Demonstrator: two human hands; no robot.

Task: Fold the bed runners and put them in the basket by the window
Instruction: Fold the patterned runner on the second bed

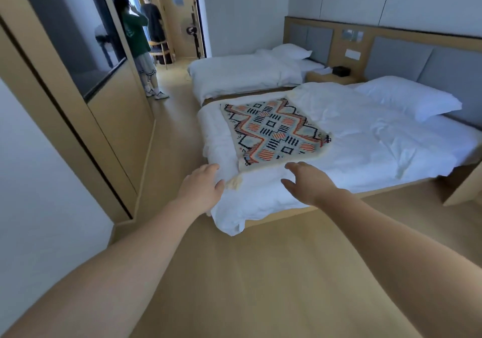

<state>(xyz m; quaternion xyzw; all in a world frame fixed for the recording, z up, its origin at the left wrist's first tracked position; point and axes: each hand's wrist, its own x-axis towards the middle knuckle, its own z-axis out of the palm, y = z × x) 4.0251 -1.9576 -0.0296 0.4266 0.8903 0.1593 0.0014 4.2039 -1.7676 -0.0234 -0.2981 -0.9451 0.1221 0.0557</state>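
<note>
Bed runner [276,131], patterned in black, orange and pale blue diamonds on a cream ground, is seen lying flat across the foot end of the near bed [365,139], on top of the white duvet. It appears to be folded into a rough rectangle, with a cream fringe [234,182] trailing from its nearest corner towards the edge of the mattress.

Both bare hands are stretched out towards the runner's near edge. The left hand [202,187] is held just beside the fringe, fingers loosely spread and gripping nothing; whether the fingertips touch the duvet cannot be told. The right hand [307,181] is held at the runner's near edge, fingers apart and slightly curled, also empty.

A white pillow [409,97] is set at the head of the near bed, against a grey padded headboard [417,61]. A second bed [242,72], made up in white, stands beyond, with a small bedside table [331,76] between the two. The floor [260,272] is of pale wood. Two people [140,40] are seen standing at the far end of the room, near a doorway.
</note>
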